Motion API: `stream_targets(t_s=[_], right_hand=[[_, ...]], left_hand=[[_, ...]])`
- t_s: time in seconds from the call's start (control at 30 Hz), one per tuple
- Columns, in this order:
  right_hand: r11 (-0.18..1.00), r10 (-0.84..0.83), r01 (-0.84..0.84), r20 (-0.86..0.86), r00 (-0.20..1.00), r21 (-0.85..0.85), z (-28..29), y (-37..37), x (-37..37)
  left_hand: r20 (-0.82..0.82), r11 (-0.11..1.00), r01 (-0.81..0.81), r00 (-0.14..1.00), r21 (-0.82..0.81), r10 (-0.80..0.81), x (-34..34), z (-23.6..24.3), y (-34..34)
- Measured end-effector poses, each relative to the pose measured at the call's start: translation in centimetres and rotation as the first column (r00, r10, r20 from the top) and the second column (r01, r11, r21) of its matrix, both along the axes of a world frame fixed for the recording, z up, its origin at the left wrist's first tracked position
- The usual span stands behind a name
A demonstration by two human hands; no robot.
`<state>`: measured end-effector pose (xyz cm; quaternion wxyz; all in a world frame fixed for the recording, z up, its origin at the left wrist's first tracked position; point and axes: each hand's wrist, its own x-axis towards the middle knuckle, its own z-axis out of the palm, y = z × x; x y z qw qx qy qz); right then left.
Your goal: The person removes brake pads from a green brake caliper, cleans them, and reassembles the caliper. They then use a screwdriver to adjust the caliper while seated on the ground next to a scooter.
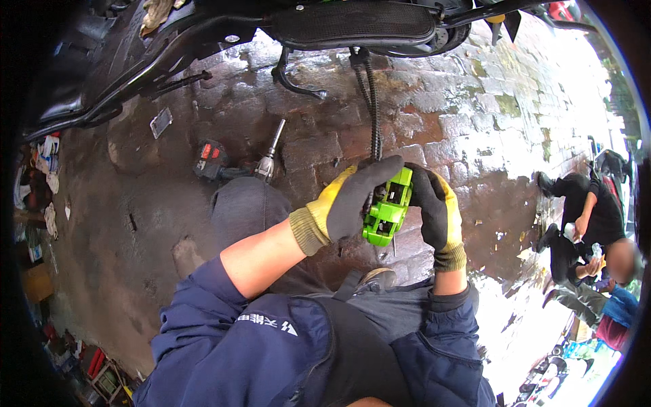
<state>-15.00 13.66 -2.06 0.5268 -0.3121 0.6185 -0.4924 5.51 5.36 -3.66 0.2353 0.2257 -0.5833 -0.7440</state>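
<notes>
Between my two gloved hands I hold a bright green brake caliper. My left hand, in a yellow and dark grey glove, wraps round its left side, with the fingers across its upper end. On the opposite side, my right hand grips it with bent fingers, in a matching glove. A black ribbed hose hangs from the vehicle above and runs down to my left fingers, where its end is hidden. The caliper's slotted openings face up toward me.
A black scooter footboard and frame span the top, with a kickstand below. A cordless impact wrench with a long socket lies on wet paving, left of my hands. Other people sit at the right.
</notes>
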Motion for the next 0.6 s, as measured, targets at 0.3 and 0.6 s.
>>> stream_targets(t_s=[0.3, 0.6], right_hand=[[0.992, 0.119, -0.111, -0.138, 0.983, 0.065, -0.5, 0.1, -2.0], [0.999, 0.035, -0.033, -0.054, 0.998, 0.032, -2.7, 0.5, -2.7]], left_hand=[[-0.196, 0.747, 0.105, 0.98, 0.656, 0.034, -1.6, -1.3, -1.4], [-0.13, 0.658, 0.098, 0.992, 0.747, -0.001, -2.7, -1.7, -1.2]])
